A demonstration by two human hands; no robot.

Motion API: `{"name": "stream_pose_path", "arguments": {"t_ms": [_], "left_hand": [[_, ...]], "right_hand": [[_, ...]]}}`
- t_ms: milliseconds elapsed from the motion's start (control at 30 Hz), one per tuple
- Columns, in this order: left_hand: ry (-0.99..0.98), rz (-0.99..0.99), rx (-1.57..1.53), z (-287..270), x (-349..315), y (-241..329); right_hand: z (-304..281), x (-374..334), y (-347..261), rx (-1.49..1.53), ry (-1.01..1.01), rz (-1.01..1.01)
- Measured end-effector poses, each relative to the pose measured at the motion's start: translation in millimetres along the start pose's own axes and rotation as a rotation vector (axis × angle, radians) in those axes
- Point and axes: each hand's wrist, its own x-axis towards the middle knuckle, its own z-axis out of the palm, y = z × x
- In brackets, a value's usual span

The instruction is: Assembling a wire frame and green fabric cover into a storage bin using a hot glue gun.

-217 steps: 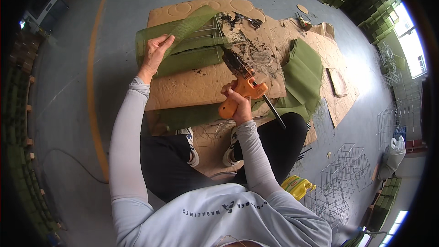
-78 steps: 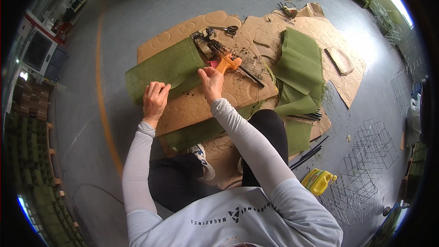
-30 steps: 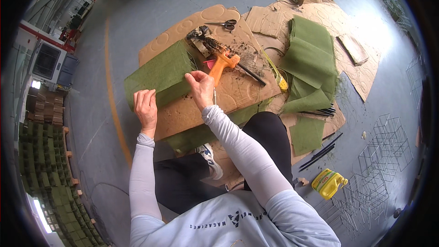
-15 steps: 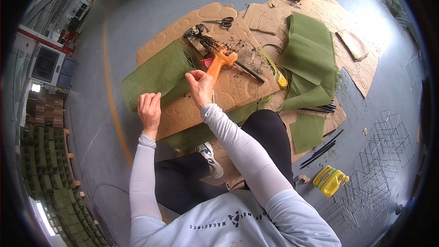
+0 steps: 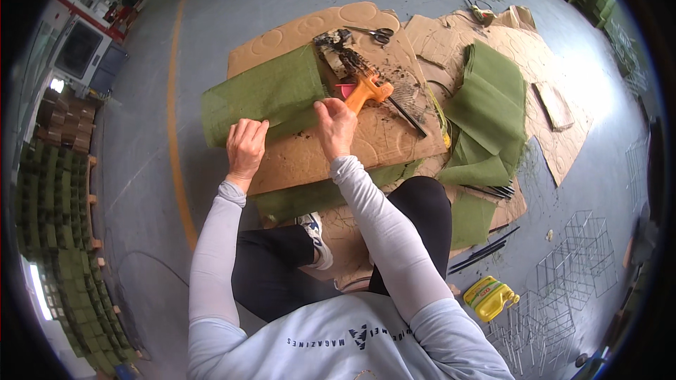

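Observation:
A piece of green woven fabric (image 5: 264,91) lies across the left part of a cardboard-topped work surface (image 5: 296,162). My left hand (image 5: 246,146) is closed on its near edge, fingertips bent over the cloth. At the near right corner, my right hand (image 5: 334,125) pinches the fabric between thumb and fingers. Just beyond that hand lies an orange glue gun (image 5: 365,93), a small pink piece (image 5: 346,89) beside it. A thin black rod (image 5: 407,115) points away from the gun to the right. The fabric's underside is hidden.
Black-handled scissors (image 5: 380,34) lie at the board's far edge, near dark scraps. Folded green fabric (image 5: 489,105) rests on cardboard to the right. Black sticks (image 5: 482,250), a yellow jug (image 5: 491,298) and wire frames (image 5: 574,260) are on the floor at right.
The view has shifted, so the work surface appears farther right. The fabric now lies flatter, its right end lowered. Both hands stay at its near edge.

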Motion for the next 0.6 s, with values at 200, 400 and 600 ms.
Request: {"name": "stream_pose_path", "arguments": {"t_ms": [200, 400, 600], "left_hand": [[0.036, -0.042, -0.042, -16.0, 7.0, 18.3], [-0.112, -1.114, -1.159, 31.5, -2.4, 69.5], [0.173, -1.393, -1.856, 60.9, 26.8, 87.0]], "right_hand": [[-5.8, 4.8, 2.7, 0.040, -0.033, -0.020], [-3.2, 9.4, 10.3, 0.067, -0.095, -0.021], [-8.3, 13.7, 15.0, 0.100, -0.142, 0.001]]}}
